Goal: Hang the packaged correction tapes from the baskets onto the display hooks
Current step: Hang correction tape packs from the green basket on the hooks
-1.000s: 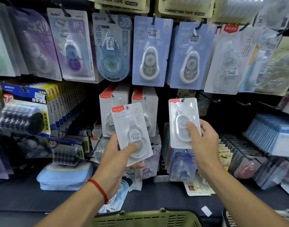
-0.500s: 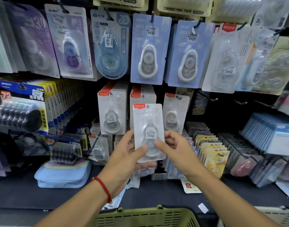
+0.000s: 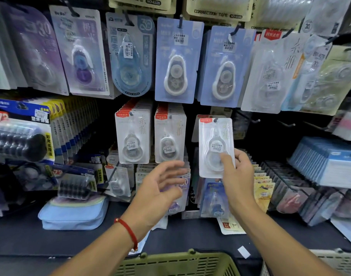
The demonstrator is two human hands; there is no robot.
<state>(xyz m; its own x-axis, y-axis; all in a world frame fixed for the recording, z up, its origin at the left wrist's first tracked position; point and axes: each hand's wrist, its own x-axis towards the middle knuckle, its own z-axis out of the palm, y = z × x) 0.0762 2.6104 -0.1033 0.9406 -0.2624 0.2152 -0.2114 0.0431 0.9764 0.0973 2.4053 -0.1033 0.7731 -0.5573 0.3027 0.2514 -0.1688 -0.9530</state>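
1. Far left of frame: blue-and-black multipack (image 3: 21, 134) hangs in front of a row of yellow-edged packs (image 3: 75, 124).
2. Lower left: light blue pouch (image 3: 74, 214) lies on the dark shelf (image 3: 17, 236).
3. Centre: two full hooks of white correction tape packs, left stack (image 3: 132, 136) and right stack (image 3: 169, 136), side by side.
4. Left hand (image 3: 160, 192), red string bracelet (image 3: 128, 232) on its wrist, fingers spread and loose, holding nothing, just below the right stack. Blurred.
5. Bottom centre: green basket (image 3: 176, 263), only the rim in view.
6. Right of centre: right hand (image 3: 237, 176) pinches the lower right edge of one packaged correction tape (image 3: 215, 146), thumb on the front. Pack upright, its top hole at a display hook (image 3: 216, 120); cannot tell if it is threaded on.
7. Hands apart.
8. Bottom right: white basket (image 3: 330, 259), partly in frame.
9. Right edge: blue boxed packs (image 3: 330, 162) in a row.
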